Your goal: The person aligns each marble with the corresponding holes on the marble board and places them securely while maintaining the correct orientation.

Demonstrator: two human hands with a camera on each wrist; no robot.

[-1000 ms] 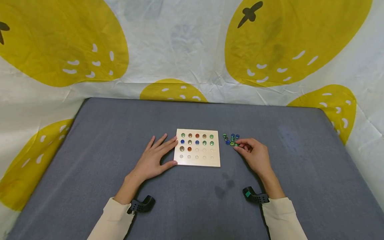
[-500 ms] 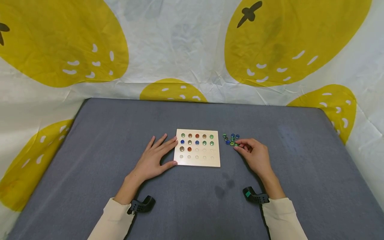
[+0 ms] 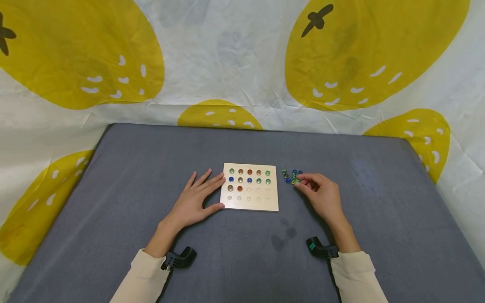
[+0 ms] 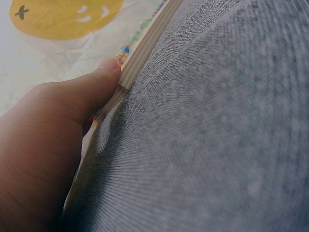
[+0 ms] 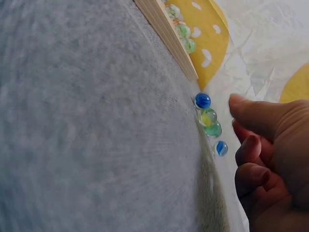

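A pale wooden board (image 3: 250, 204) with rows of round hollows lies mid-table. Marbles fill its two far rows, and two more sit at the left of the third row: a brownish marble (image 3: 230, 188) and a red-orange marble (image 3: 240, 188). The left hand (image 3: 193, 205) lies spread, fingertips and thumb tip at the board's left edge; in the left wrist view its thumb (image 4: 104, 79) touches that edge. Beside the loose marbles, the right hand (image 3: 322, 192) pinches a green marble (image 3: 298, 180) between thumb and index finger. In the right wrist view the thumb (image 5: 258, 116) hides the pinch.
Several loose blue and green marbles lie right of the board, among them a blue marble (image 3: 288, 180). A grey cloth (image 3: 189, 147) covers the table. Behind it hangs a white curtain (image 3: 227, 54) with yellow fruit prints. Both wrists carry black camera mounts (image 3: 182, 257).
The right hand has risen slightly from the table, the green marble shifting with its fingertips. The left hand holds its place at the board. The head view has moved very slightly.
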